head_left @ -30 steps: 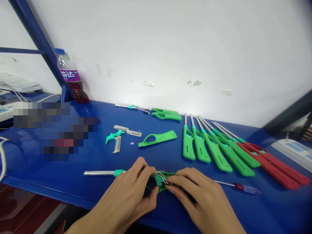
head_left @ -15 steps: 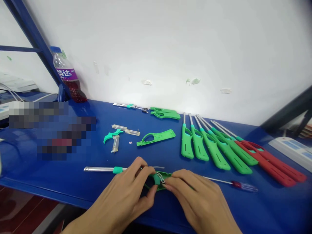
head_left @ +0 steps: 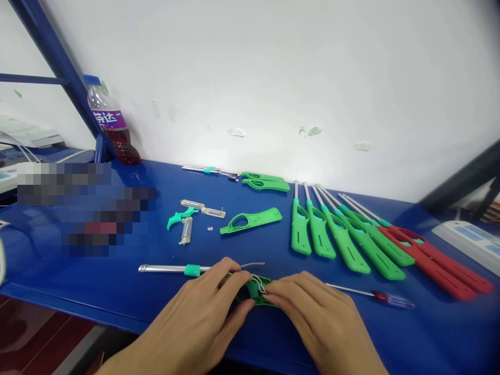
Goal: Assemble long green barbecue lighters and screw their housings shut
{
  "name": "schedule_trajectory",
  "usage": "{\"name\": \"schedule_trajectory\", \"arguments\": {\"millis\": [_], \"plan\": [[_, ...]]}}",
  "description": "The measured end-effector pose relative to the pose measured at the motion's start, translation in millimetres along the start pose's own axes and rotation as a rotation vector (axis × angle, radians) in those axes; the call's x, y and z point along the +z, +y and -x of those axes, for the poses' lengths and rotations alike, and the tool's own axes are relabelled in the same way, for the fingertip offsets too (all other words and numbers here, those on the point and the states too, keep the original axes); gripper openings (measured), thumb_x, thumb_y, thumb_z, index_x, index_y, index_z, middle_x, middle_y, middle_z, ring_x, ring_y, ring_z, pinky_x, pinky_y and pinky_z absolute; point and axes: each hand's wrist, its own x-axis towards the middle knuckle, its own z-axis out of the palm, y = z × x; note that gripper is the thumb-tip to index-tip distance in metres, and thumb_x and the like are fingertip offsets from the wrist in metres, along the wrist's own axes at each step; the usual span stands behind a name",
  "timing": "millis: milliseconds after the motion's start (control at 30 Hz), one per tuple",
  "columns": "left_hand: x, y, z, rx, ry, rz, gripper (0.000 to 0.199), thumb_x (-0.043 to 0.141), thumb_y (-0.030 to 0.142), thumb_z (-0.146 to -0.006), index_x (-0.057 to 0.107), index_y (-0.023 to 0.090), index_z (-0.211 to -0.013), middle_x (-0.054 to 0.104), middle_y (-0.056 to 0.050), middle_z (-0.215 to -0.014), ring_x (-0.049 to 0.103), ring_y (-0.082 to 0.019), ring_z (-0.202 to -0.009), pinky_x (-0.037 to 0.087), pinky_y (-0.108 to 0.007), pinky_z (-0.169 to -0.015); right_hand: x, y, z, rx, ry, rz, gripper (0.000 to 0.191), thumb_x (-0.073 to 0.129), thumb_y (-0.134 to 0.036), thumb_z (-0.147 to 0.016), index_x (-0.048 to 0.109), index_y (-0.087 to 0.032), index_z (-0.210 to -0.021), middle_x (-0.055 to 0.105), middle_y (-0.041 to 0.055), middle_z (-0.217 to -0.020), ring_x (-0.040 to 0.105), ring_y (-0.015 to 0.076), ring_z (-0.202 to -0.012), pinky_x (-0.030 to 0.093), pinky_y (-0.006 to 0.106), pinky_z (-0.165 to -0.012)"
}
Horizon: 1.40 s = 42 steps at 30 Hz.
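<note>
At the table's front edge my left hand (head_left: 209,304) grips a green lighter shell (head_left: 255,299), thumb and fingers closed on its left part. A metal tube (head_left: 164,269) with a teal collar (head_left: 192,270) points left from under my left fingers. White wires (head_left: 258,283) curve over a teal piece inside the shell. My right hand (head_left: 314,307) pinches at the wires' right end, over the shell; the fingertips hide the exact contact. An empty green half shell (head_left: 253,221) lies behind my hands, beside clear tanks (head_left: 187,230) and a teal trigger (head_left: 180,215).
Several green lighters (head_left: 320,229) and red ones (head_left: 437,260) lie at the right. A screwdriver (head_left: 390,299) is right of my right hand. Two green shells (head_left: 265,182) and a metal tube assembly (head_left: 207,170) lie by the wall. A bottle (head_left: 113,125) stands back left.
The metal tube and shell have shifted slightly right, and the tube's tip sits a little higher. Both hands have moved slightly, keeping their grasp at the shell and wires.
</note>
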Motion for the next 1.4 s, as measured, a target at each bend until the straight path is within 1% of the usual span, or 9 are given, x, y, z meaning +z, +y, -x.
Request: {"name": "schedule_trajectory", "arguments": {"millis": [200, 300, 400, 500, 733, 900, 1167, 1267, 1400], "plan": [[-4.4, 1.5, -0.9, -0.011, -0.036, 0.033, 0.026, 0.048, 0.025, -0.111, 0.053, 0.033, -0.135, 0.062, -0.003, -0.122, 0.071, -0.022, -0.100, 0.063, -0.037, -0.085, -2.2, -2.0, -1.3, 0.020, 0.000, -0.036, 0.022, 0.049, -0.023, -0.113, 0.071, -0.023, -0.109, 0.078, 0.0010, -0.091, 0.072, 0.0143, -0.076, 0.057, 0.022, -0.074], [-9.2, 2.5, -1.2, -0.009, -0.063, 0.026, 0.033, 0.047, 0.020, -0.110, 0.053, 0.032, -0.139, 0.064, -0.004, -0.122, 0.071, -0.020, -0.099, 0.063, -0.034, -0.088, -0.1, -1.1, 0.4, 0.024, -0.004, -0.046, 0.022, 0.048, -0.021, -0.113, 0.070, -0.024, -0.112, 0.079, 0.0004, -0.095, 0.072, 0.0144, -0.078, 0.057, 0.023, -0.076], [-9.6, -0.2, -1.6, 0.008, -0.043, 0.002, 0.043, 0.043, 0.012, -0.107, 0.053, 0.032, -0.143, 0.065, -0.004, -0.123, 0.072, -0.019, -0.096, 0.062, -0.032, -0.089, 1.2, -0.2, 1.5, 0.024, 0.003, -0.054, 0.020, 0.050, -0.020, -0.112, 0.069, -0.025, -0.115, 0.079, -0.0006, -0.099, 0.072, 0.0152, -0.080, 0.056, 0.024, -0.076], [-6.2, -5.9, -1.7, 0.013, -0.028, 0.018, 0.049, 0.041, 0.006, -0.106, 0.054, 0.033, -0.144, 0.067, -0.003, -0.120, 0.071, -0.018, -0.094, 0.061, -0.030, -0.088, 0.3, -0.4, 0.6, 0.024, 0.000, -0.076, 0.019, 0.051, -0.019, -0.111, 0.069, -0.025, -0.113, 0.079, -0.0013, -0.096, 0.072, 0.0143, -0.078, 0.056, 0.023, -0.074], [-3.4, -10.2, -1.2, 0.064, 0.029, -0.035, 0.053, 0.037, 0.000, -0.103, 0.055, 0.033, -0.139, 0.066, -0.003, -0.120, 0.071, -0.020, -0.094, 0.062, -0.032, -0.081, -3.0, -3.4, -0.2, 0.066, 0.011, -0.129, 0.020, 0.052, -0.019, -0.111, 0.070, -0.026, -0.110, 0.078, -0.0038, -0.093, 0.072, 0.0120, -0.078, 0.055, 0.021, -0.071], [-2.2, -9.9, -3.0, 0.094, 0.105, -0.045, 0.046, 0.038, 0.001, -0.103, 0.056, 0.031, -0.134, 0.066, -0.003, -0.117, 0.072, -0.019, -0.088, 0.062, -0.033, -0.076, -3.5, -4.2, 0.7, 0.077, 0.026, -0.143, 0.020, 0.052, -0.017, -0.110, 0.070, -0.027, -0.110, 0.077, -0.0041, -0.092, 0.071, 0.0120, -0.077, 0.055, 0.021, -0.070], [-3.2, -7.3, -7.0, 0.122, 0.200, 0.054, 0.027, 0.041, 0.014, -0.112, 0.062, 0.028, -0.123, 0.068, -0.001, -0.107, 0.069, -0.014, -0.079, 0.059, -0.026, -0.070, -5.7, -3.8, 1.2, 0.079, 0.049, -0.169, 0.021, 0.054, -0.012, -0.108, 0.070, -0.026, -0.109, 0.078, -0.0041, -0.091, 0.072, 0.0121, -0.075, 0.055, 0.022, -0.069], [-2.5, -5.4, -8.7, 0.128, 0.243, 0.063, 0.026, 0.043, 0.012, -0.111, 0.063, 0.026, -0.119, 0.068, 0.000, -0.103, 0.067, -0.014, -0.077, 0.056, -0.026, -0.067, -6.9, -4.2, 0.9, 0.080, 0.058, -0.181, 0.020, 0.057, -0.013, -0.107, 0.071, -0.026, -0.111, 0.078, -0.0043, -0.092, 0.073, 0.0115, -0.075, 0.056, 0.021, -0.070], [-2.0, -4.3, -9.7, 0.147, 0.268, 0.040, 0.024, 0.048, 0.006, -0.107, 0.064, 0.023, -0.112, 0.067, -0.002, -0.096, 0.061, -0.018, -0.082, 0.054, -0.030, -0.069, -7.4, -5.1, -0.3, 0.061, 0.085, -0.194, 0.021, 0.057, -0.012, -0.106, 0.073, -0.025, -0.112, 0.080, -0.0031, -0.094, 0.075, 0.0123, -0.077, 0.059, 0.020, -0.074]]}}
